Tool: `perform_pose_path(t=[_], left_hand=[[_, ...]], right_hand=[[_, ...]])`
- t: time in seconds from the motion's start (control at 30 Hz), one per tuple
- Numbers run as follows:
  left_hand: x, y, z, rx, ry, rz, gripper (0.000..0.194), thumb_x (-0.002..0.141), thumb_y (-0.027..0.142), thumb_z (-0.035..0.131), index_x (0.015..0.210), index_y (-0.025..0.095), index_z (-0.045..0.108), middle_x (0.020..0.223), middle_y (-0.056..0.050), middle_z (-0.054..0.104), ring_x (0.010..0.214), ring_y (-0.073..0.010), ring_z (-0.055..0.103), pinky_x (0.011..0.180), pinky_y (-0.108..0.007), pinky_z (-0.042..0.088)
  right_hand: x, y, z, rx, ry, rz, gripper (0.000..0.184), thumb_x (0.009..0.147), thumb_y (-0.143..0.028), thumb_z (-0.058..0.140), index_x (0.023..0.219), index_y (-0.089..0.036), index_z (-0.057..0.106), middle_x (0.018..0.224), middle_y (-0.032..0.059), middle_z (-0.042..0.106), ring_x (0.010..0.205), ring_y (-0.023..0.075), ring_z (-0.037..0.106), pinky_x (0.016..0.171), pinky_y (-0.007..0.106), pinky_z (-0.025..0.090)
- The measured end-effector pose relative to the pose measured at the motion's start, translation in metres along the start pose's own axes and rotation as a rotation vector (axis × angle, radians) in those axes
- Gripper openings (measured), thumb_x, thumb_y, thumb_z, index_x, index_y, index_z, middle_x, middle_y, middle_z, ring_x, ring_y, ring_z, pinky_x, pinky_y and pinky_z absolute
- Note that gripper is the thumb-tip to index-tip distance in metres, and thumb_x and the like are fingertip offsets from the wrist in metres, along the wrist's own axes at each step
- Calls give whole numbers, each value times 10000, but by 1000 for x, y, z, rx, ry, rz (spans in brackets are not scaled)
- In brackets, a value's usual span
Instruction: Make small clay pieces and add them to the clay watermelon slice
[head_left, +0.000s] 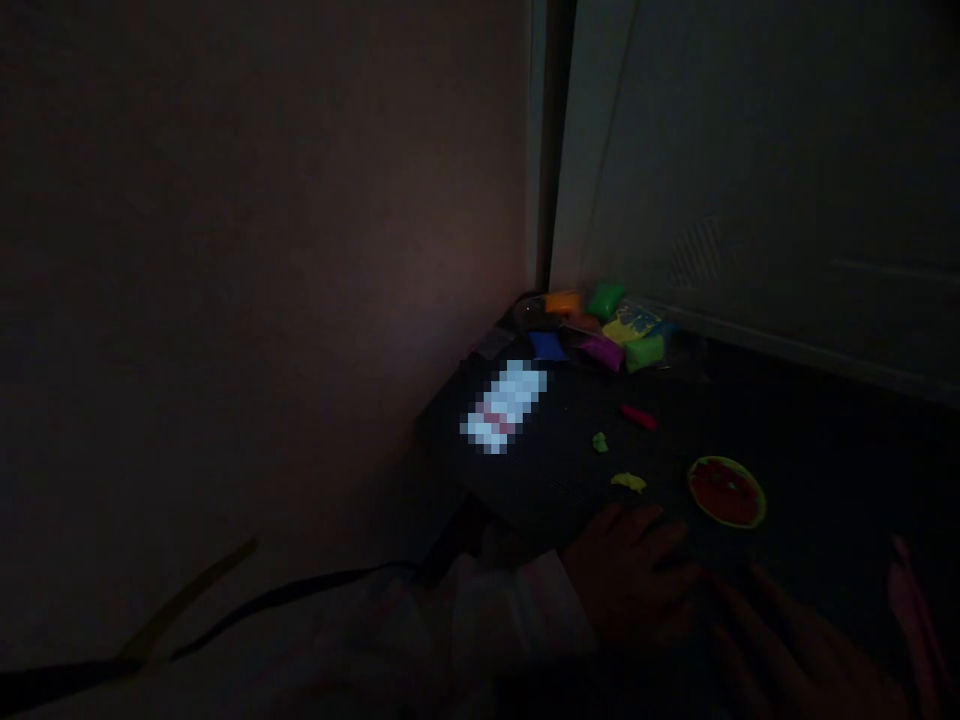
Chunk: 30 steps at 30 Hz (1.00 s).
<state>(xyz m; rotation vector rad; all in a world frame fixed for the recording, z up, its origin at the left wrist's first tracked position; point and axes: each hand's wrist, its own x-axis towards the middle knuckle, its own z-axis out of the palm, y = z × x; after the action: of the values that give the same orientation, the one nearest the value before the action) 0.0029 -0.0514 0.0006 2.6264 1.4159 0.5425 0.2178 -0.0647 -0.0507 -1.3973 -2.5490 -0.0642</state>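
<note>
In the dim head view my left hand (637,575) lies low over the dark table, palm down with its fingers apart. My right hand (802,645) is just right of it, fingers stretched toward the left hand; its lower part is lost in shadow. I see nothing held in either. Beyond them rests a flat red clay disc (724,492) with a yellow-green rim and small bits on top. Nearer the left fingertips are a yellow clay scrap (628,482) and a green clay lump (600,442). Behind lies a pinkish-red clay piece (638,416).
A bright, blurred-out phone-like screen (504,405) lies at the table's left side. Colourful packets, among them a blue packet (547,346) and a light green packet (645,353), are heaped at the back corner against the walls. A long pink thing (911,615) is at right.
</note>
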Motion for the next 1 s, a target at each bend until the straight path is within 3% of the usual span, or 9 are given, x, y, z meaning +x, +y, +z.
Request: perform_pose_path(t=[0.17,0.47,0.77,1.0], left_hand=[[1,0,-1,-4,9,5,349,809,380,334,1080,237,501,1235,-34,436,1138,-219,335,836,-368,329],[3,-1,-1,-66,-9,-36,329,799,365,376,1078,254,512,1227,-31,453,1133,-233,344,867,-405,314],[4,-3,0,-71,-3,-20,309,779,309,428,1048,213,546,1204,-73,475,1117,-263,357,857,-445,330],[5,-4,-1,-62,4,-1,328,767,301,448,1065,202,543,1186,-86,487,1105,-275,365,849,-452,334]], right_hand=[[5,-6,-9,-34,22,-85,307,740,-289,407,1002,-280,566,1114,78,527,856,287,517,611,402,381],[26,-30,-33,-50,-27,75,324,780,-333,440,1073,-232,535,1180,90,475,971,238,468,768,385,364],[32,-40,-45,29,-65,198,330,798,-322,435,1109,-247,515,1219,75,451,1020,231,426,815,394,321],[34,-41,-47,53,-63,210,330,804,-340,422,1105,-245,519,1218,78,452,1016,229,425,811,383,316]])
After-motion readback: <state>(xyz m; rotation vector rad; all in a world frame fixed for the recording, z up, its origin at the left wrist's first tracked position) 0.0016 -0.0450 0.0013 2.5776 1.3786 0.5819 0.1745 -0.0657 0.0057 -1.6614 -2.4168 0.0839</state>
